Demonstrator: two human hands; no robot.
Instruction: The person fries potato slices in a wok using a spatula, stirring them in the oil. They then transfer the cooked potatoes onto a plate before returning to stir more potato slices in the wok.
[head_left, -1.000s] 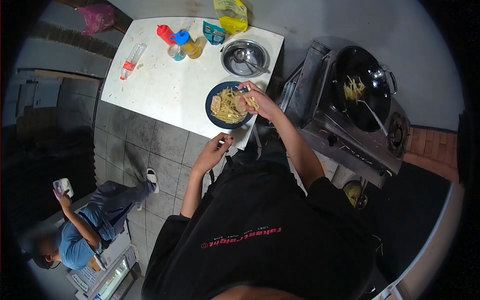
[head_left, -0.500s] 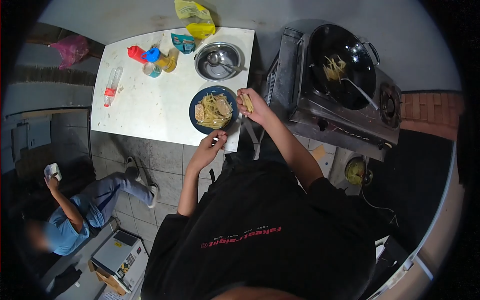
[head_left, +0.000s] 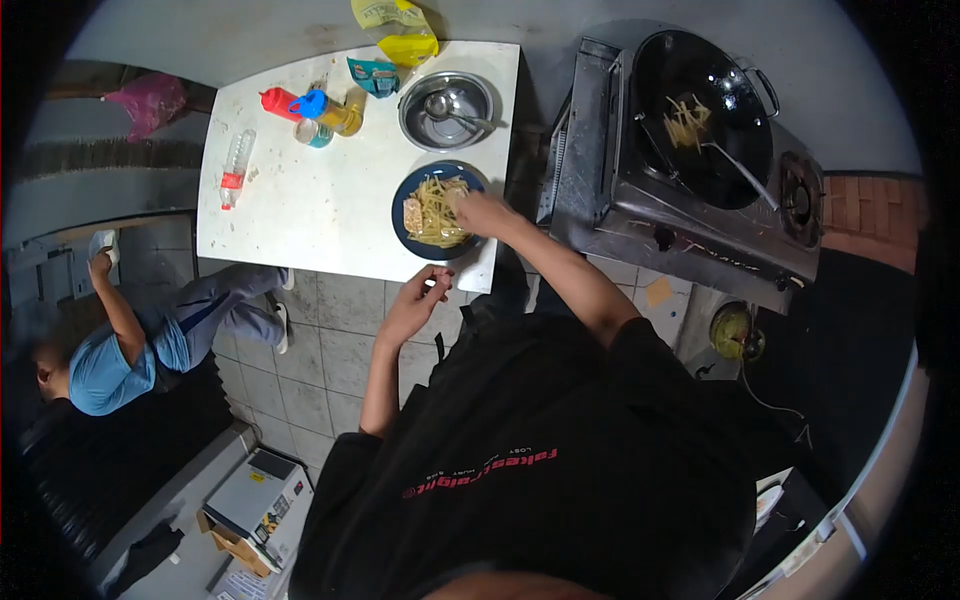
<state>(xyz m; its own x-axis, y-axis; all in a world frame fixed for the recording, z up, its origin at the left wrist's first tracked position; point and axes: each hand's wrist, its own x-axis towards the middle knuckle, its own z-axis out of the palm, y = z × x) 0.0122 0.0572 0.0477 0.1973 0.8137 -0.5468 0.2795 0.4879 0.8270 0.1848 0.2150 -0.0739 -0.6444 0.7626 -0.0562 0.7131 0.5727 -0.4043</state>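
Pale yellow potato strips [head_left: 435, 218] lie with browner pieces of food on a dark blue plate [head_left: 404, 238] near the table's right edge. Over the plate's right side is my right hand [head_left: 482, 214], its fingers closed down among the strips and partly hidden by the back of the hand. My left hand [head_left: 415, 303] hovers just below the plate at the table's front edge. Its fingers are loosely curled, thumb apart, with nothing visible in them.
On the white table [head_left: 330, 190] stand a steel bowl [head_left: 405, 115] with a ladle, a red bottle [head_left: 276, 102], a blue-capped bottle [head_left: 335, 115] and a clear bottle [head_left: 238, 160]. A black wok [head_left: 745, 105] with strips sits on the stove [head_left: 720, 240]. Another person [head_left: 120, 365] is at left.
My right hand has moved left from beside the plate to over it, carrying strips. My left hand stays by the table edge. The other person has shifted, and the view has tilted slightly.
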